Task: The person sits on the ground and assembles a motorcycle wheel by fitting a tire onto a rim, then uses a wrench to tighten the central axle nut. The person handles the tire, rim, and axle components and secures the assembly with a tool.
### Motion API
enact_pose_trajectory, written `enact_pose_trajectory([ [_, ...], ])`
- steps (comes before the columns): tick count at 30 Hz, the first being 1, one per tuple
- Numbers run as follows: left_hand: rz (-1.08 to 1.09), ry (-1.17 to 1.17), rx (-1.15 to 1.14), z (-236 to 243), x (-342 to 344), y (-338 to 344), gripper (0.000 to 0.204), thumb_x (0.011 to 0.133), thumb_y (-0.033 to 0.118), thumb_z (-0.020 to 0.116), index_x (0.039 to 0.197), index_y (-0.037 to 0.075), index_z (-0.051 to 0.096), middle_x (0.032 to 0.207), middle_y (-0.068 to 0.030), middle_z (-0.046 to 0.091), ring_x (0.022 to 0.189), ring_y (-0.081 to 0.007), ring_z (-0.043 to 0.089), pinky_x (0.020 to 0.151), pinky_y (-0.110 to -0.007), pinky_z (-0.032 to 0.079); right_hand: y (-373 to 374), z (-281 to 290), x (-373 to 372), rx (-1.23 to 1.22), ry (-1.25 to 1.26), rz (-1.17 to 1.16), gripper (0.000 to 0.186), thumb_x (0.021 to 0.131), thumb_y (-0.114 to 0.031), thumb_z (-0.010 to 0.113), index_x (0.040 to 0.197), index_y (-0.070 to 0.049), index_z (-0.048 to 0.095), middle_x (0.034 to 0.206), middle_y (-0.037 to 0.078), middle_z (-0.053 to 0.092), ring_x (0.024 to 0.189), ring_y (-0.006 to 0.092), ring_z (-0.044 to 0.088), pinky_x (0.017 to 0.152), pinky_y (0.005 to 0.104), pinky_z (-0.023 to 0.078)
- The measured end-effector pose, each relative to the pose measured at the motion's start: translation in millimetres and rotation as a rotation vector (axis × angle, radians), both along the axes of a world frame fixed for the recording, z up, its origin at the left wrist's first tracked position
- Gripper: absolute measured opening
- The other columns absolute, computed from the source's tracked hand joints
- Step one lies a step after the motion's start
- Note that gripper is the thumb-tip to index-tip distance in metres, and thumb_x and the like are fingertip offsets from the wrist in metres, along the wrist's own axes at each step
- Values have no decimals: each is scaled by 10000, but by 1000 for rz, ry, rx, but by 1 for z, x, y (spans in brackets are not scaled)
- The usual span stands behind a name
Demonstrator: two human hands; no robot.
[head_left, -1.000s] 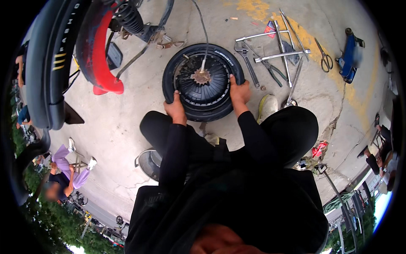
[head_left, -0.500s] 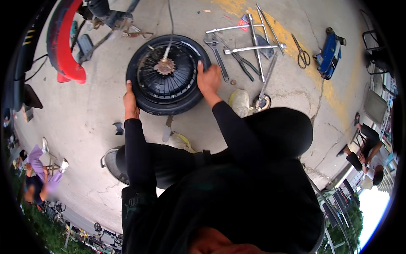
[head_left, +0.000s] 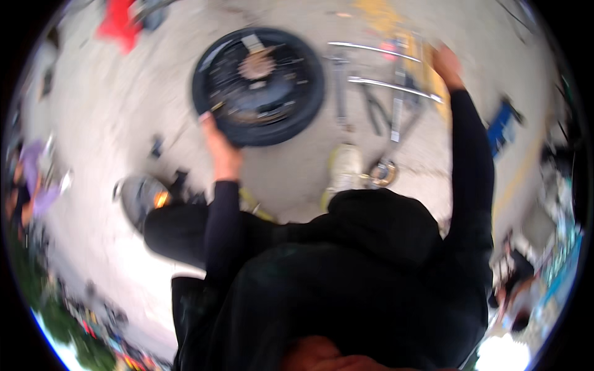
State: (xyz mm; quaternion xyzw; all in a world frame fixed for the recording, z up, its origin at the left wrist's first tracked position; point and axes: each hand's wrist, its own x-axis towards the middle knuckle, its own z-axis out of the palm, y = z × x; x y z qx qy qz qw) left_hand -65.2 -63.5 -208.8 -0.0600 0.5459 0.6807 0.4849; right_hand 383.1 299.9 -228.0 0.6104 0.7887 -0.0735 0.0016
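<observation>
A black wheel with a hub motor [head_left: 272,93] lies flat on the concrete in front of me, its rusty sprocket [head_left: 257,65] facing up. My left hand [head_left: 223,151] grips the near left edge of the tyre, thumb on the sidewall. Out to the right, my right hand [head_left: 447,67] reaches past the tools; motion blur hides its fingers and anything in them. Nearest to it are two chrome T-bar wrenches, one farther [head_left: 374,51] and one nearer [head_left: 396,88]. An adjustable wrench [head_left: 340,93] and pliers [head_left: 375,110] lie between these and the wheel.
Beside my yellowish shoe [head_left: 343,170] lies a round metal tool end [head_left: 383,173]. A blue floor jack [head_left: 500,128] stands at the right. At the far left is a red vehicle part [head_left: 119,26]. People sit at both outer edges.
My right hand has let go of the tyre and moved right, over the tools. My left hand has slid along the tyre's near edge. The view has shifted, and the cable over the hub is gone from sight.
</observation>
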Motion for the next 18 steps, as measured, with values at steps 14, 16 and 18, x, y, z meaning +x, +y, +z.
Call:
enact_pose_trajectory([
  [14, -21, -38, -29, -21, 60, 13, 798, 1015, 636, 446, 1552, 52, 355, 1577, -90, 430, 1443, -248, 401, 1198, -447, 290, -50, -118, 181, -74, -505, -295, 352, 917, -315, 612, 1099, -15, 632, 1077, 226, 716, 1005, 402, 717, 842, 521, 586],
  [16, 28, -80, -8, -19, 51, 0, 743, 988, 532, 599, 1470, -3, 419, 1445, -152, 533, 1310, -238, 532, 1098, -398, 427, -52, -107, 155, 6, -403, -248, 341, 919, -327, 614, 1056, -16, 641, 1022, 244, 720, 1014, 384, 718, 811, 538, 578],
  [18, -50, 11, -15, -12, 46, -7, 736, 951, 484, 676, 1436, -19, 445, 1416, -162, 553, 1272, -234, 559, 1073, -381, 450, -54, -73, 143, 58, -245, -282, 346, 921, -350, 620, 1012, -17, 648, 943, 245, 723, 939, 358, 724, 750, 532, 565],
])
